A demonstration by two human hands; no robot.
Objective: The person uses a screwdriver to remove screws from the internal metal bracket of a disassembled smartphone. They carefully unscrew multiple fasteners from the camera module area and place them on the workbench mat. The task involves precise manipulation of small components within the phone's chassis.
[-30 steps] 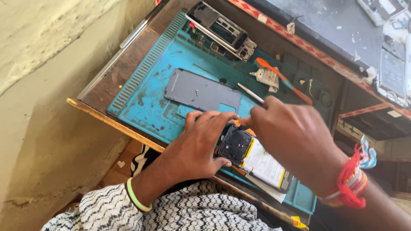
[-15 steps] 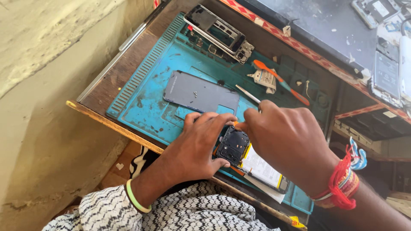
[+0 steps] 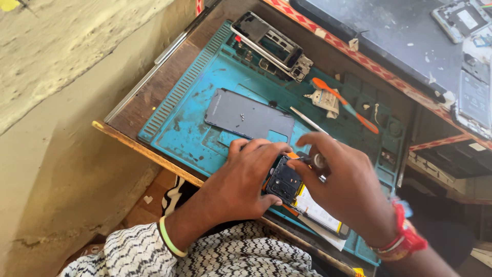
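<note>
Two hands meet over an opened phone (image 3: 300,197) lying at the near edge of a teal work mat (image 3: 195,138) on the wooden surface (image 3: 148,100). The left hand (image 3: 243,179) is closed around the phone's upper end, fingers curled over its dark inner board, steadying it. The right hand (image 3: 343,184) pinches a thin metal tool (image 3: 312,160) between thumb and fingers, its tip touching the phone's top corner. A white and yellow battery panel shows in the lower half of the phone, beneath the right hand. Farther back on the mat lies a grey back cover (image 3: 248,115), flat and well apart from the hands, with an empty phone frame (image 3: 271,46) beyond it and an orange-handled tool (image 3: 346,105) to the right.
</note>
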